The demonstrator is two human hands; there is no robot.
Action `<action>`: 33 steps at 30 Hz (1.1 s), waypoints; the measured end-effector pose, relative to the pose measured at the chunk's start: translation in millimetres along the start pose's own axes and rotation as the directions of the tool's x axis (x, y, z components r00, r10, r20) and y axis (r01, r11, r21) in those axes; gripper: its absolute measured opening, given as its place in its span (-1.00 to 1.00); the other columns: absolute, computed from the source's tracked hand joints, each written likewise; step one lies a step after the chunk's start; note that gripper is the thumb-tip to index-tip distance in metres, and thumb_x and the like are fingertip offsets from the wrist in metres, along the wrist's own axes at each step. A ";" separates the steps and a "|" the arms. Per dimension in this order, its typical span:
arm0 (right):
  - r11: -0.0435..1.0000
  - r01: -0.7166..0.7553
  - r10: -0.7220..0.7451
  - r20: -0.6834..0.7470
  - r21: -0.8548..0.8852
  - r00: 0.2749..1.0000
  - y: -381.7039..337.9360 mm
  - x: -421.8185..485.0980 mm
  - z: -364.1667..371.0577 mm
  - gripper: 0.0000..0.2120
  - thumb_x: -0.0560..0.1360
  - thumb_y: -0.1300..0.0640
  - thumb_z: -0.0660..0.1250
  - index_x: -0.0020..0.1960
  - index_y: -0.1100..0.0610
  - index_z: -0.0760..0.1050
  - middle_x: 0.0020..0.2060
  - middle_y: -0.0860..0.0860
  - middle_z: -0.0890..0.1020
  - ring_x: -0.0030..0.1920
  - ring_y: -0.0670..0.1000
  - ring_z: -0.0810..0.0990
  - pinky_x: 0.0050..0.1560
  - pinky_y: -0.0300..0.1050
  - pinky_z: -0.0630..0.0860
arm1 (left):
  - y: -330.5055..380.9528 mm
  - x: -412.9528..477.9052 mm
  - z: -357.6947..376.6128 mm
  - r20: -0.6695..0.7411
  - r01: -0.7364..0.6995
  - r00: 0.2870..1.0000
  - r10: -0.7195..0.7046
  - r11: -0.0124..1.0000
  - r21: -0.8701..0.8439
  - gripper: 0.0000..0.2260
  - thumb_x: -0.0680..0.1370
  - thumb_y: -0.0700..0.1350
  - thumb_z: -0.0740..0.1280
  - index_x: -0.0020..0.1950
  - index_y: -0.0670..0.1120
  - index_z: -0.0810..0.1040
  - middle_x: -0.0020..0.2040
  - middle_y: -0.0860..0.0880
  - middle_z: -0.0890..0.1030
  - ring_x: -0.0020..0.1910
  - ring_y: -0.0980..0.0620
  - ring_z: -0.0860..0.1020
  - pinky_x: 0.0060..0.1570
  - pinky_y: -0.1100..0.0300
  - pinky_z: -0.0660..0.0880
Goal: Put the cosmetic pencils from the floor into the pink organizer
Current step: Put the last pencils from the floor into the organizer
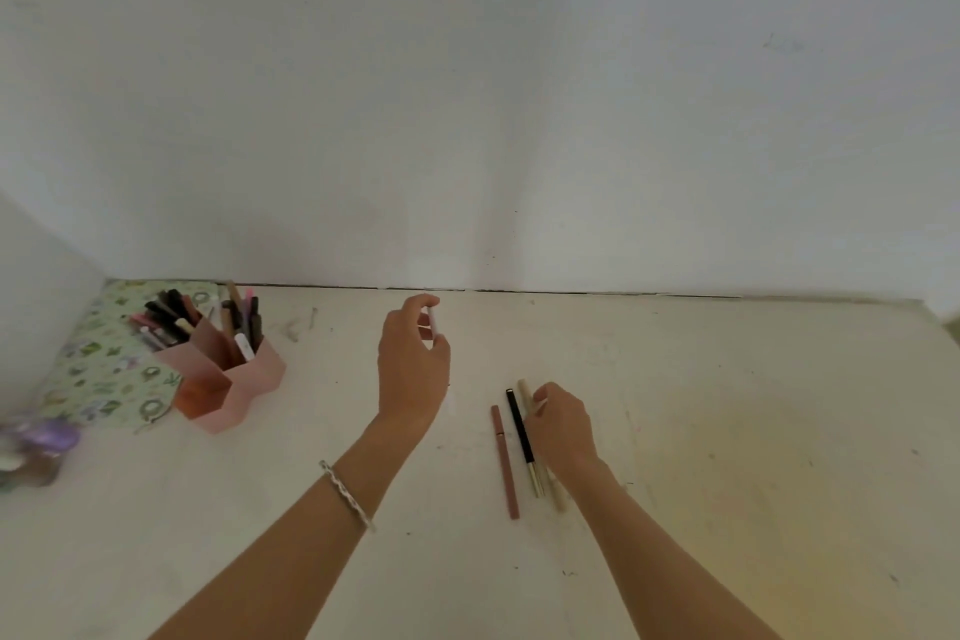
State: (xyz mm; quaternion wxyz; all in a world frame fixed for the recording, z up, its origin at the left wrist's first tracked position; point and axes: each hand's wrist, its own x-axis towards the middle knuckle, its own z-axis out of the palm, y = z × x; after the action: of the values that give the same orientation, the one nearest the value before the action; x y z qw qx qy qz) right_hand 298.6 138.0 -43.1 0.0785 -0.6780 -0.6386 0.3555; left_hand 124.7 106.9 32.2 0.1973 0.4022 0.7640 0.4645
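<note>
The pink organizer [228,379] stands at the left on the pale floor, its compartments holding several pencils and pens. My left hand [413,369] hovers mid-floor, fingers pinched on a white pencil [434,322]. Three pencils lie side by side right of centre: a dusty-pink pencil [505,463], a black-and-gold pencil [522,437] and a beige pencil [525,392]. My right hand [563,429] rests over the beige pencil, fingertips touching its upper part; whether it grips it is unclear.
A green patterned pouch [98,369] lies behind and left of the organizer, against the corner. A blurred purple object [39,442] sits at the left edge. A white wall [493,120] meets the floor just beyond the hands.
</note>
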 end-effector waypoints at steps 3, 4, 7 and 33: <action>0.999 0.042 -0.043 -0.045 -0.026 0.998 -9.1 3.3 -5.7 -0.81 0.44 0.24 0.34 0.03 0.26 0.52 -0.06 0.16 0.61 -0.18 0.02 0.49 -0.18 -0.13 0.40 | 1.3 1.9 -12.7 -0.023 -0.059 0.998 0.058 0.997 -0.048 -0.69 0.55 -0.35 0.28 0.21 -0.04 0.51 0.07 -0.08 0.52 -0.04 0.08 0.56 -0.16 0.48 0.46; 0.998 0.065 -0.065 -0.094 -0.003 0.993 -15.4 4.2 -10.0 -0.82 0.42 0.21 0.37 0.00 0.24 0.51 -0.08 0.11 0.59 -0.16 0.03 0.50 -0.17 -0.16 0.38 | 2.6 5.4 -20.9 -0.046 -0.087 0.995 0.084 0.994 -0.070 -0.70 0.54 -0.34 0.29 0.21 -0.05 0.52 0.06 -0.09 0.52 -0.04 0.08 0.56 -0.18 0.50 0.47; 0.966 0.165 -0.117 -0.230 0.199 0.966 -50.3 3.0 -20.2 -0.83 0.39 0.20 0.40 -0.07 0.18 0.44 -0.24 0.03 0.56 -0.26 0.03 0.52 -0.31 -0.20 0.39 | 2.2 24.8 -61.7 -0.194 -0.197 0.964 0.181 0.978 -0.067 -0.72 0.54 -0.34 0.32 0.19 -0.07 0.53 0.02 -0.09 0.52 -0.06 0.10 0.56 -0.19 0.48 0.50; 0.428 0.680 -0.436 -0.523 0.595 0.733 -262.8 -60.1 53.8 -0.58 0.51 0.31 0.28 0.22 -0.08 0.26 -0.16 -0.16 0.59 -0.17 -0.11 0.61 -0.13 -0.35 0.51 | -68.3 86.2 -217.6 -0.364 -0.134 0.816 0.449 0.759 0.637 -0.76 0.62 -0.11 0.21 0.21 -0.11 0.57 0.26 -0.13 0.54 0.37 -0.16 0.39 0.32 -0.05 0.28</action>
State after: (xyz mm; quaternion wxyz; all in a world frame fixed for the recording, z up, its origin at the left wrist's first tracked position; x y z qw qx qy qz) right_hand 58.5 109.1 87.6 0.5605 -0.3697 -0.5990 0.4362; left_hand -103.2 39.1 85.8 -0.2166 0.4275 0.8175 0.3195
